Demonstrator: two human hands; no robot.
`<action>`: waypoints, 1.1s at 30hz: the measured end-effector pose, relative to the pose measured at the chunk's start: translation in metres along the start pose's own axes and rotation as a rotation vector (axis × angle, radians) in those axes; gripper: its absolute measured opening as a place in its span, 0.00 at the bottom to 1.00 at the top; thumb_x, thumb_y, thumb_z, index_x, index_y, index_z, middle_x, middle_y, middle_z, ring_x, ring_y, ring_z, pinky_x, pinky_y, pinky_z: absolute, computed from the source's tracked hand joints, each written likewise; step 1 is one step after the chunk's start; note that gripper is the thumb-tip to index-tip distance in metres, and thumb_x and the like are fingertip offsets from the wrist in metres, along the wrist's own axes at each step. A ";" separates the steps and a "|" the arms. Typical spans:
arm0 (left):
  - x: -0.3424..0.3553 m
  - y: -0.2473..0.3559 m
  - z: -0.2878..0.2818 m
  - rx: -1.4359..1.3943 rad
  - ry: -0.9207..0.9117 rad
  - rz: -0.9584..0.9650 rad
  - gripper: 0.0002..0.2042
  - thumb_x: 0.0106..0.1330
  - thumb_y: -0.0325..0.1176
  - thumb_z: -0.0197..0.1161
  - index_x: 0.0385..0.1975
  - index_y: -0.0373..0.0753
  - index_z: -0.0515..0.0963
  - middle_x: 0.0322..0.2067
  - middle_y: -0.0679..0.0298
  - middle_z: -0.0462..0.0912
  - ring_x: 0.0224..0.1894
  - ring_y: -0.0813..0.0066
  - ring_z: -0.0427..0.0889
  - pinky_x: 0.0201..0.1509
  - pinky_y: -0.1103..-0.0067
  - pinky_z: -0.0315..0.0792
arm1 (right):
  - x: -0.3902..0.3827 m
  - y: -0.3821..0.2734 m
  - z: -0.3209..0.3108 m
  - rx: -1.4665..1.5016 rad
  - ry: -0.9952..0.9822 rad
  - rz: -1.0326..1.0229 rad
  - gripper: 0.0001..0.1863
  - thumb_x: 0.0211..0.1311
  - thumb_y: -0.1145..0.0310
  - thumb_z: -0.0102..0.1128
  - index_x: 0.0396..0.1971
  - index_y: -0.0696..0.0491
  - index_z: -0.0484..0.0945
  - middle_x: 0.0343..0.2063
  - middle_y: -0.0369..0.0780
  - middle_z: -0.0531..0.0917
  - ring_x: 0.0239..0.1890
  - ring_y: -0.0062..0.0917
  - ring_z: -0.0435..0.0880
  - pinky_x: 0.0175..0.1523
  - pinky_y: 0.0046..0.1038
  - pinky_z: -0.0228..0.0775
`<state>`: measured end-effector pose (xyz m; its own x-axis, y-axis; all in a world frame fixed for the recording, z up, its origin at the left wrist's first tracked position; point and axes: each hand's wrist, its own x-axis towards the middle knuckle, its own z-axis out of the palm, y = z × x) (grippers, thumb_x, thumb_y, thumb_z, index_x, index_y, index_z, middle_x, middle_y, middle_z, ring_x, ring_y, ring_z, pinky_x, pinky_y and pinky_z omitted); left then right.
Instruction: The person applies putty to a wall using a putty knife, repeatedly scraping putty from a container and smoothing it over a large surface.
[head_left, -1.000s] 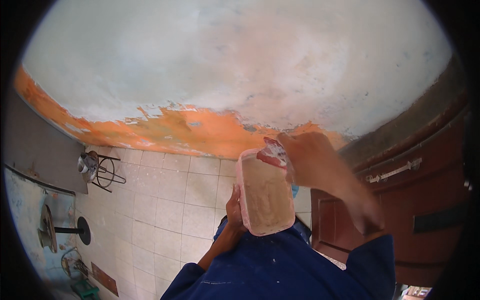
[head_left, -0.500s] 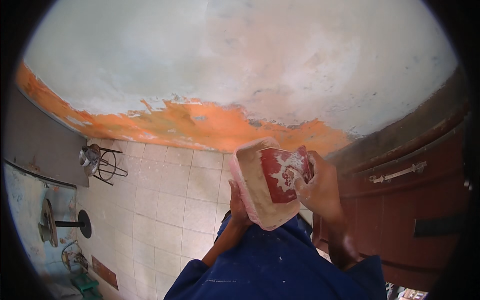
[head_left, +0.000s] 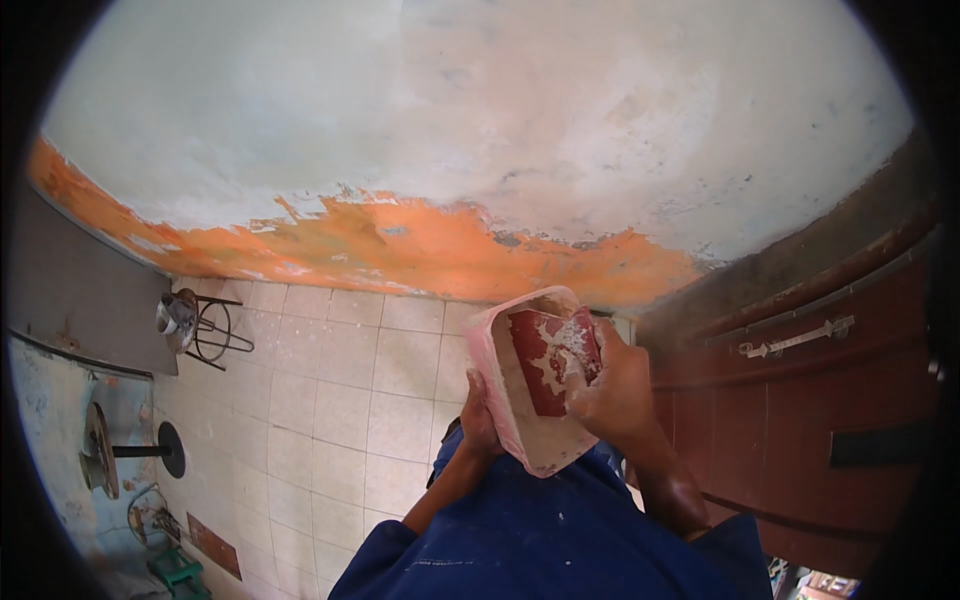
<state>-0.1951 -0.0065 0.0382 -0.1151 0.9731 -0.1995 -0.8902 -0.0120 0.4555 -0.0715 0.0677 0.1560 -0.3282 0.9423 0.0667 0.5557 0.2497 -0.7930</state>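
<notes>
Looking down from the head cam, there's a fair bit of open tiled floor [head_left: 330, 400] off to my left, running up to the wall [head_left: 480, 130] with its patchy orange band [head_left: 400, 250] along the bottom. On the right it's tighter: a dark red-brown door [head_left: 830, 390] with a metal handle [head_left: 795, 338] sits just beside my right arm. Far left there's a small wire stool [head_left: 200, 325] against the wall and some round metal gear [head_left: 120, 455] lower down, both well apart from where I'm working.

My left hand [head_left: 478, 420] comes up from the lower edge, with the forearm bent and the grip wrapped around the underside and outer wall of a pink plastic tub [head_left: 500, 395], fingers closed on it. My right hand [head_left: 615, 385] reaches in over the tub's right rim, its grip curled on a red trowel-like blade [head_left: 545, 360] lying inside the tub. I can't see its handle.

The tub is held up in front of my chest, tilted so its open side faces right and toward me, just below the orange band in view. It's rectangular with rounded corners, its rim and insides smeared with whitish plaster. The blade is caked with the same stuff. Blue work clothes [head_left: 540, 540] fill the bottom.
</notes>
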 end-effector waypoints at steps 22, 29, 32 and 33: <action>-0.003 -0.009 -0.018 0.042 0.003 -0.058 0.30 0.71 0.54 0.34 0.63 0.36 0.54 0.58 0.52 0.66 0.58 0.59 0.69 0.62 0.65 0.65 | -0.013 -0.006 0.005 -0.181 -0.006 -0.014 0.22 0.46 0.74 0.58 0.44 0.64 0.68 0.24 0.55 0.79 0.28 0.49 0.81 0.34 0.40 0.73; -0.002 -0.013 -0.018 0.039 0.038 -0.050 0.31 0.71 0.55 0.34 0.63 0.36 0.54 0.58 0.52 0.66 0.58 0.58 0.69 0.63 0.64 0.64 | -0.011 0.012 0.018 -0.166 0.002 -0.053 0.23 0.45 0.74 0.59 0.42 0.67 0.67 0.21 0.54 0.78 0.24 0.50 0.79 0.30 0.42 0.71; -0.003 -0.010 -0.014 0.076 0.018 -0.035 0.31 0.70 0.55 0.34 0.63 0.36 0.54 0.58 0.52 0.65 0.58 0.58 0.68 0.63 0.63 0.63 | -0.008 0.021 0.025 -0.102 0.040 -0.106 0.21 0.45 0.75 0.60 0.41 0.66 0.68 0.20 0.54 0.78 0.23 0.50 0.79 0.29 0.42 0.71; -0.002 -0.009 -0.014 0.049 0.014 -0.027 0.31 0.70 0.55 0.34 0.63 0.36 0.54 0.58 0.52 0.65 0.58 0.58 0.68 0.63 0.63 0.63 | -0.007 0.023 0.027 -0.067 0.060 -0.145 0.21 0.45 0.75 0.60 0.40 0.66 0.68 0.20 0.54 0.78 0.23 0.49 0.78 0.29 0.42 0.71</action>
<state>-0.1935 -0.0121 0.0223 -0.0976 0.9696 -0.2246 -0.8703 0.0263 0.4918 -0.0770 0.0609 0.1207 -0.3639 0.9063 0.2150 0.5560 0.3966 -0.7304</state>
